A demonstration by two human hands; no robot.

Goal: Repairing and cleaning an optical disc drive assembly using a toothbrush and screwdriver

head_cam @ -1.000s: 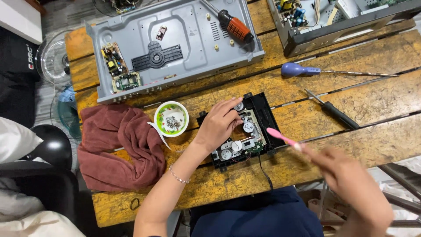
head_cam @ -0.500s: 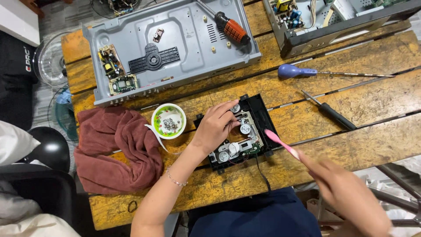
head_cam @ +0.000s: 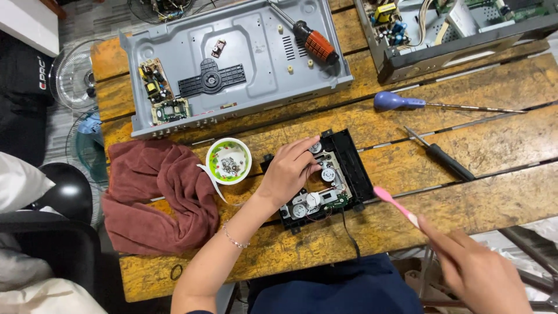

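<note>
My left hand (head_cam: 289,171) rests on a black disc-drive mechanism (head_cam: 349,168) with white gears, fingers pressing its left side on the wooden table (head_cam: 465,122). My right hand (head_cam: 479,270) is at the lower right, off the table's front edge, closed around the handle of a pink toothbrush (head_cam: 390,201). The brush head points up-left, just right of the mechanism, not touching it.
A small white-and-green bowl of screws (head_cam: 229,160) and a maroon cloth (head_cam: 157,195) lie left of the mechanism. Behind are an open grey metal chassis (head_cam: 256,52) with circuit boards, an orange-handled screwdriver (head_cam: 314,39), a blue-handled screwdriver (head_cam: 401,102), a black screwdriver (head_cam: 444,158) and another opened device (head_cam: 459,23).
My right hand with the pink toothbrush has stayed near the mechanism's right edge, drifting slightly. My left hand keeps its hold on the mechanism.
</note>
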